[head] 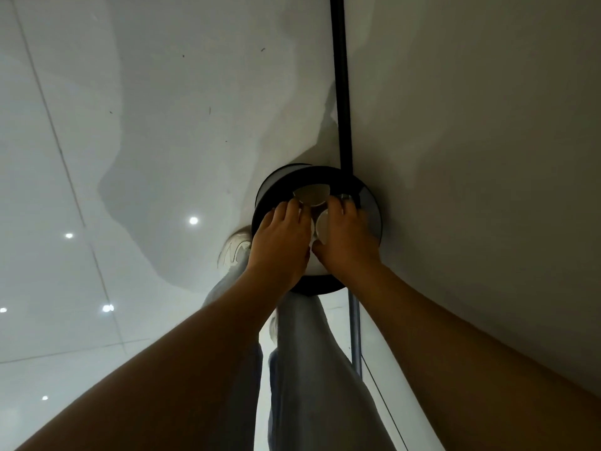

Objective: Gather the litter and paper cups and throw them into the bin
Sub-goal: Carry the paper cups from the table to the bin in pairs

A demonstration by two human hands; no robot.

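I hold both hands low over the black bin (260, 203) by the wall, left hand (279, 245) and right hand (346, 239) with fingers curled round bunched paper cups (312, 195), so they drop inside.

Indoor public-looking interior: glossy tiled floor (65, 190) mirrors ceiling spotlights beside plain wall (471, 125).
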